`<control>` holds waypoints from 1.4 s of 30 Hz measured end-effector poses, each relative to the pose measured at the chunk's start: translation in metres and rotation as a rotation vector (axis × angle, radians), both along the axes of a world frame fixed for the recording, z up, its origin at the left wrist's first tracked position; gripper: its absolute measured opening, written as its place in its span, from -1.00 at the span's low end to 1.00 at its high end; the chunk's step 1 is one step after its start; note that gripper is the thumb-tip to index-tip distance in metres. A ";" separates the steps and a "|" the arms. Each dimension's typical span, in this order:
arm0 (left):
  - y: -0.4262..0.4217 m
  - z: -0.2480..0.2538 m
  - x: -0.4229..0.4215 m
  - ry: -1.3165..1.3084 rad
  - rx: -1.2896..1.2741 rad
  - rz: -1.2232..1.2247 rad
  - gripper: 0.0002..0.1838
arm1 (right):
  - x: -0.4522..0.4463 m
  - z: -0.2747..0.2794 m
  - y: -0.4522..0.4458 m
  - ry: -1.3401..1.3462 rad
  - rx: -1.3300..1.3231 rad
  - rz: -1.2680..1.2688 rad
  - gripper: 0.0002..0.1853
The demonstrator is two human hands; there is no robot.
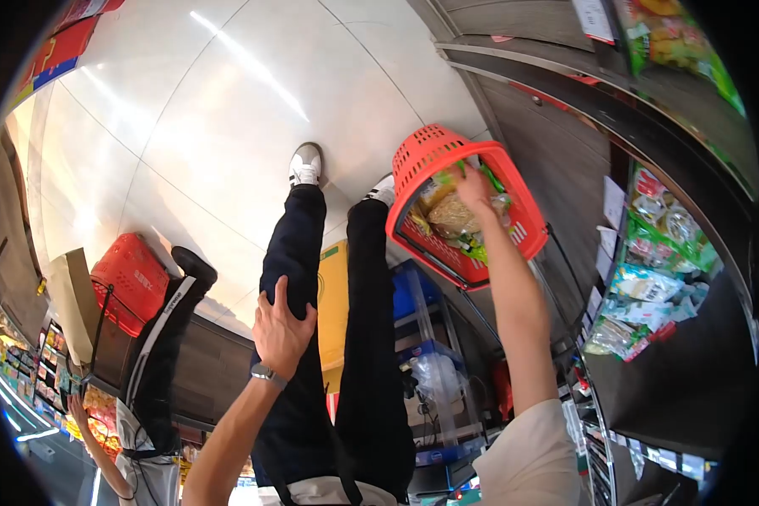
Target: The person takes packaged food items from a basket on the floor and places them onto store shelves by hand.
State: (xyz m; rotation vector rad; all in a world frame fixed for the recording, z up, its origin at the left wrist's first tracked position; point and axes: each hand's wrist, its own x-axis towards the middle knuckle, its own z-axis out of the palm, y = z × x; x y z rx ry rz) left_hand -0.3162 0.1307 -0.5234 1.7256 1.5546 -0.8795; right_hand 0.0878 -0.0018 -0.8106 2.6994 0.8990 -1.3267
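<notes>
My right hand [474, 187] reaches into a red plastic shopping basket [527, 211], its fingers curled at a green packet [457, 173] that is blurred and partly covered. Below the hand in the basket lies a clear bag of light-brown food [454, 215], with other yellow and green packets around it. The basket tilts so that its opening faces me, and its dark handle lies across the near side. My left hand [282, 333], with a watch on the wrist, hovers at or rests on my thigh with fingers spread and nothing in them. Contact with the trousers is unclear.
Shelves with bagged snacks [649, 287] stand on the right. Behind my legs are a yellow box [333, 304] and a rack with blue crates [415, 291]. At the left, another person in dark trousers [156, 354] stands near a second red basket [131, 282].
</notes>
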 end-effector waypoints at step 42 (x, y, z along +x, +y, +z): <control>-0.075 0.611 0.133 -1.271 0.257 -0.332 -0.05 | -0.215 0.813 -0.098 0.842 1.444 -1.019 -0.43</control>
